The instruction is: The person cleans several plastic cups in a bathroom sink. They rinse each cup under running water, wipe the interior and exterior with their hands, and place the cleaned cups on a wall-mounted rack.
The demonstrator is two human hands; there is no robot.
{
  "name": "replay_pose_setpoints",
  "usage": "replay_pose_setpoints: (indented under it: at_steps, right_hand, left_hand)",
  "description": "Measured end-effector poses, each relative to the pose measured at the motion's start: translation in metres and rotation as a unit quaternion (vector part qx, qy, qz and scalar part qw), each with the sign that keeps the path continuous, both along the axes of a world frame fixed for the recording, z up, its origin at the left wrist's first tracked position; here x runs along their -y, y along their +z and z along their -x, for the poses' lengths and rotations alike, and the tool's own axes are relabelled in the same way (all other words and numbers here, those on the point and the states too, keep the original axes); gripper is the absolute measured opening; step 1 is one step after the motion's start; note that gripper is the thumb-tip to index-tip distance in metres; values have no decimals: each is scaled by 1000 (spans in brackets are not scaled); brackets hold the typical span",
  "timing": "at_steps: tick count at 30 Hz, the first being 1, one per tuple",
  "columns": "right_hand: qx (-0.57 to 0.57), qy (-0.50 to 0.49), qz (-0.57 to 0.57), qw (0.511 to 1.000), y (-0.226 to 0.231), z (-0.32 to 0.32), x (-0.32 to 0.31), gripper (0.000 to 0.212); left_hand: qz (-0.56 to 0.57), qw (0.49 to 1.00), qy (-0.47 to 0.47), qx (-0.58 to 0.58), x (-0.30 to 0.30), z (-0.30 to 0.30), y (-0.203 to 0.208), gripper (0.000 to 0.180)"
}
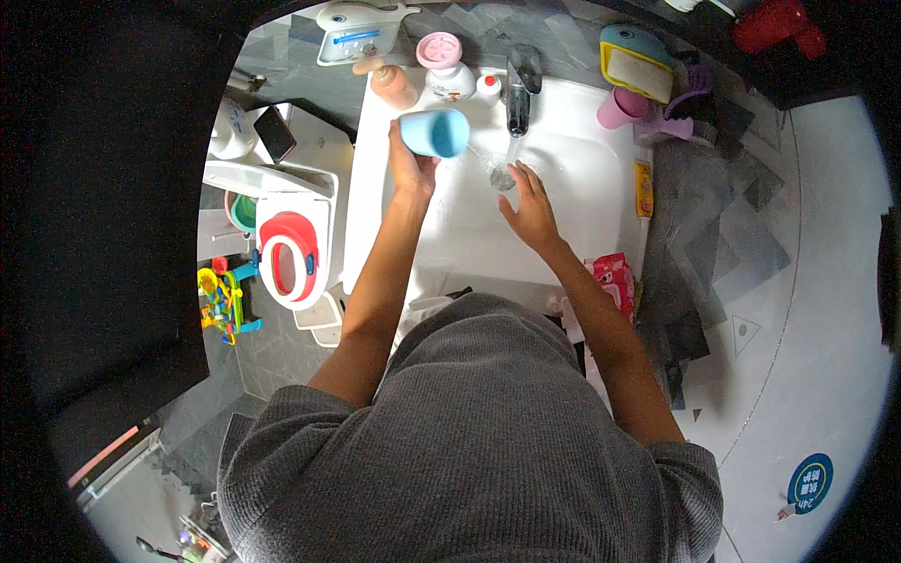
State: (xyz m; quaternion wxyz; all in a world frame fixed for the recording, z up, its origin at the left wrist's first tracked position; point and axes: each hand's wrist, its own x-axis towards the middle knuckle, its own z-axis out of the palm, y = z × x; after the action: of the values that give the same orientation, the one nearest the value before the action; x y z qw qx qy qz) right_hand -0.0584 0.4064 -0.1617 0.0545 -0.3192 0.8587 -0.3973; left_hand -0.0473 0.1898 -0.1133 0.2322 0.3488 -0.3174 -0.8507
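Observation:
My left hand [410, 169] is wrapped round a light blue cup [435, 133], which is tipped on its side over the left part of the white sink [450, 230]. The cup's mouth faces right. At the black faucet [518, 103], water runs down into the basin. My right hand [532, 211] hovers just below the stream, fingers stretched and thumb apart, with nothing in it. Near its fingertips lies the round drain [502, 177].
Along the back ledge stand a peach pump bottle [394, 86], a white bottle with a pink top [439, 51] and a small red-capped bottle [488, 85]. A pink cup [621, 108] and yellow tube [644, 190] sit right. A toilet with a red child seat [284, 225] is left.

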Motion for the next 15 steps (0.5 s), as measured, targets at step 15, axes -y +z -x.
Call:
replay_pose_setpoints:
  at_steps: [15]
  right_hand:
    - [-144,1,194,970,94,-6,33,61]
  left_hand:
    - [-331,900,-173,-226,-22,-13,12,45]
